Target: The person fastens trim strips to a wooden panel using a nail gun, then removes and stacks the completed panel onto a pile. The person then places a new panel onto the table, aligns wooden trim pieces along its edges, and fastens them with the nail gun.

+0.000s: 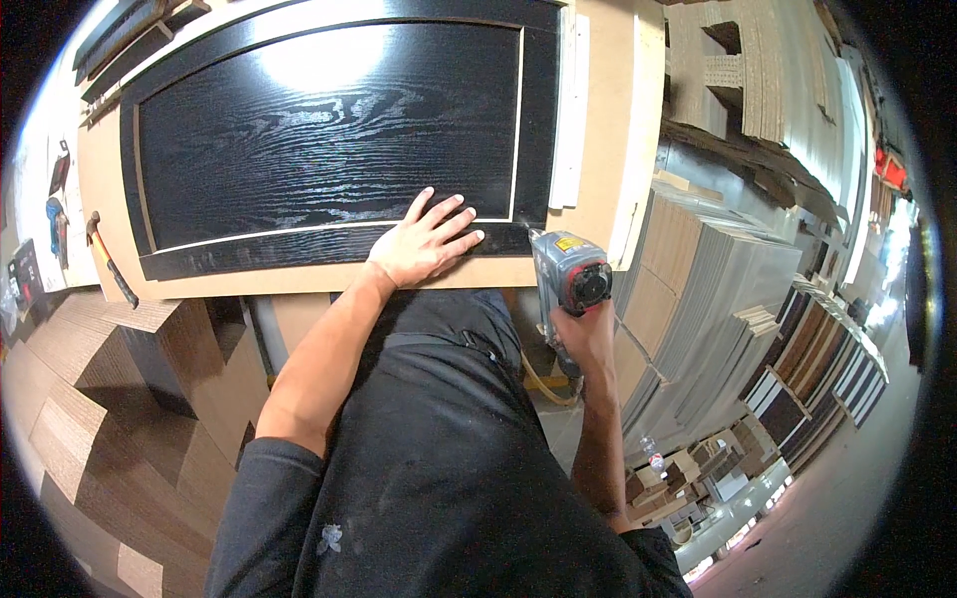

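Left hand flat, fingers spread, pressing on the lower edge of a black wood-grain door panel, gripping nothing. Right hand closed around a grey nail gun, nose touching the panel's lower right corner. Panel flat on a tan workbench; hammer at left; stacked boards at right.

One black door panel lies on one bench; one nail gun, one hammer, two hands, left and right.
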Tool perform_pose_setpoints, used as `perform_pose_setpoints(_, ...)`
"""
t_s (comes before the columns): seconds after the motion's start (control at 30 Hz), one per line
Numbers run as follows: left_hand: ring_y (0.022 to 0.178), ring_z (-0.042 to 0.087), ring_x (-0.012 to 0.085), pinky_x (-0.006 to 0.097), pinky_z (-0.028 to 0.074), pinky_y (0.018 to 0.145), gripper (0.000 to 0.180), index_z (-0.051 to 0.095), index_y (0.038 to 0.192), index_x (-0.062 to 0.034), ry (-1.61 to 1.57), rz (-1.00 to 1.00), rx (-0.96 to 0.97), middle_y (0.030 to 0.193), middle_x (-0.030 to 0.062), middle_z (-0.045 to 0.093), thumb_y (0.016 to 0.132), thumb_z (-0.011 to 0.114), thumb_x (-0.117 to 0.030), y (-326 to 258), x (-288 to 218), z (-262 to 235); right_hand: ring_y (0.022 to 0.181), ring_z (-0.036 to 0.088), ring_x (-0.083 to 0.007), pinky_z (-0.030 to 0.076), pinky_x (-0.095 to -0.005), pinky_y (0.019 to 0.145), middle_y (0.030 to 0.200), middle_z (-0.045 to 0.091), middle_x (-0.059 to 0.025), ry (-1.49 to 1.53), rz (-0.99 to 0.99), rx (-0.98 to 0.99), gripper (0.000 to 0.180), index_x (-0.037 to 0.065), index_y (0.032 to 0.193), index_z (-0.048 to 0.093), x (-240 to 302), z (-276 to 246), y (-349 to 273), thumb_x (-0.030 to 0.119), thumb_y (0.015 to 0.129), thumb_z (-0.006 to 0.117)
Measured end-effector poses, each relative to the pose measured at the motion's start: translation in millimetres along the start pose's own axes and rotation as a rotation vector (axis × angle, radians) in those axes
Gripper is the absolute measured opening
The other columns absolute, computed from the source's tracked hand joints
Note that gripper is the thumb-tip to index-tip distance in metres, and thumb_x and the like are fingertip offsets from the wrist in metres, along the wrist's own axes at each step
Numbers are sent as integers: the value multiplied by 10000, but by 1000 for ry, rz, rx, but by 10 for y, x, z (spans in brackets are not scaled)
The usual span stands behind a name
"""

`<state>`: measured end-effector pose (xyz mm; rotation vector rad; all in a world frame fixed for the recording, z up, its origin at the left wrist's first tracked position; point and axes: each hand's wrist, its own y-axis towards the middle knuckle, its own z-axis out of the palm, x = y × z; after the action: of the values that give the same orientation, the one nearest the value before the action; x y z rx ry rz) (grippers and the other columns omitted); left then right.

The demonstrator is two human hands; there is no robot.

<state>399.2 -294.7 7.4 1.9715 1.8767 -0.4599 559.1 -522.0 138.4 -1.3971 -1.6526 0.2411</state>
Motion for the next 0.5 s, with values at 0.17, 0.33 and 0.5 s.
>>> perform_pose_setpoints(0.17, 1386, 435, 312, 604, 250, 1182, 469, 606, 1339, -222, 6, 5, 5, 1440, 71, 533, 888, 673, -329, -4, 24, -1, 718, 691, -229, 530, -401, 675, 749, 698, -170, -50, 35, 4, 242, -60, 891, 671, 84, 14, -8, 114, 722, 673)
perform_pose_setpoints(0.33, 1396, 423, 312, 600, 244, 1186, 474, 596, 1353, -221, 23, 11, 7, 1454, 72, 521, 898, 662, -332, -14, 33, 12, 736, 688, -210, 532, -386, 694, 754, 694, -164, -53, -2, -59, 224, -49, 902, 661, -2, 99, 8, 87, 725, 672)
perform_pose_setpoints(0.5, 1426, 384, 289, 569, 205, 1210, 465, 555, 1401, -235, -9, -5, 62, 1480, 68, 494, 953, 593, -353, -2, 37, -15, 702, 672, -197, 528, -366, 681, 724, 675, -130, -24, 23, -56, 154, -22, 855, 663, 25, 150, -30, 59, 724, 667)
